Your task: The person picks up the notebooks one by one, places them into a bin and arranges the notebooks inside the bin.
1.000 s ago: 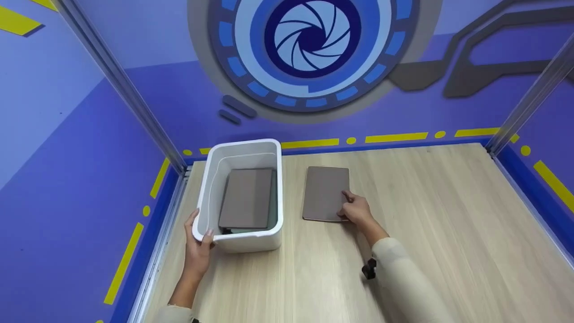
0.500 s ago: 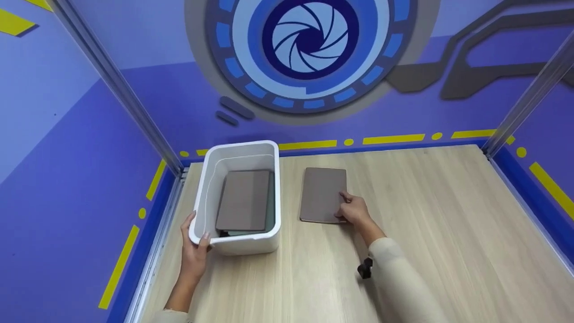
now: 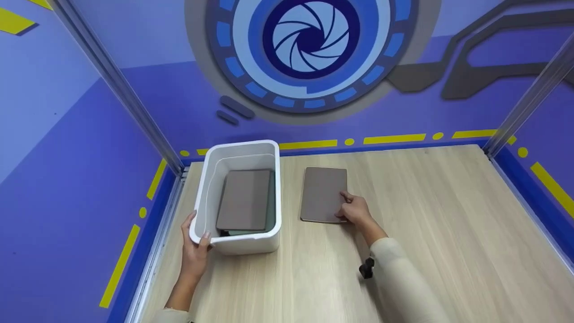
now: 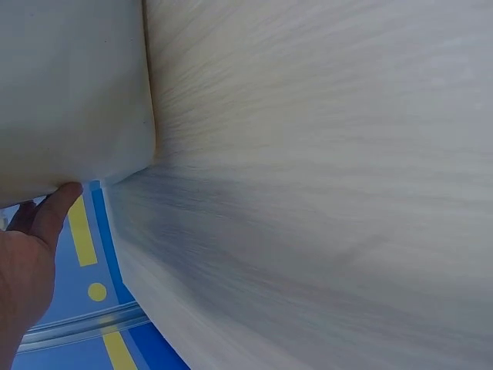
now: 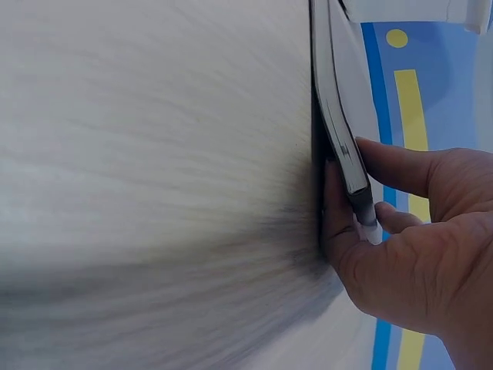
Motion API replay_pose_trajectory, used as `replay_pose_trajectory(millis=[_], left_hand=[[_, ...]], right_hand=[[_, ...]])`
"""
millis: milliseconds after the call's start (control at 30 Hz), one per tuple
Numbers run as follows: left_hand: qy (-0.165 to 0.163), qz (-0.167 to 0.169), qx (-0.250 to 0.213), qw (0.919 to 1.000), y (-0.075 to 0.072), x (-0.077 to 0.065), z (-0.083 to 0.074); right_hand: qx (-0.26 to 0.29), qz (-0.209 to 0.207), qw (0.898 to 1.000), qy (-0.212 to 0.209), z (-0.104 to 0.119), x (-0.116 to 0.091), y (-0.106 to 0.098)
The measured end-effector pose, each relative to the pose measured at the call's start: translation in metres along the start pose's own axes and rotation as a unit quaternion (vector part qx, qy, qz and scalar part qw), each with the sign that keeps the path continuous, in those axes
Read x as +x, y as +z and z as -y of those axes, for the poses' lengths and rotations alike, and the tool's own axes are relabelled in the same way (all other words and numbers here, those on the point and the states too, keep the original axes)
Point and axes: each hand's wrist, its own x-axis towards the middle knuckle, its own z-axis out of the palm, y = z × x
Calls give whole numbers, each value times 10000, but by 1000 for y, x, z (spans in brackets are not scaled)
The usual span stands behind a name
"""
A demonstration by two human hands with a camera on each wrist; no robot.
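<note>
A brown notebook (image 3: 320,195) lies on the wooden table, right of a white plastic bin (image 3: 278,193). At its lower right corner my right hand (image 3: 357,210) pinches the edge. The right wrist view shows the notebook's page edge (image 5: 341,119) between fingers of the right hand (image 5: 416,262), that end slightly raised. My left hand (image 3: 194,258) grips the bin's near left corner, thumb at the rim. In the left wrist view it touches the bin's side (image 4: 73,92). Inside the bin, another brown notebook (image 3: 244,199) rests on a green one (image 3: 271,215), which is mostly covered.
Purple-blue printed panels (image 3: 152,112) with metal posts (image 3: 114,83) close off the back, left and right of the table (image 3: 430,202). The bin stands near the left post. A small black piece (image 3: 224,233) shows beneath the notebooks in the bin, its kind unclear.
The view has shifted slightly. Both hands keep their places on the bin and the notebook, and nothing else has visibly moved.
</note>
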Motion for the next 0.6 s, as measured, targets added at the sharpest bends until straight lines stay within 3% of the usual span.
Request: replay_pose_trajectory(millis=[600], left_hand=[[-29,35,-37,10000,1,-1,-2]], right_hand=[[111,-35,9999,-35,-3,1,-2]])
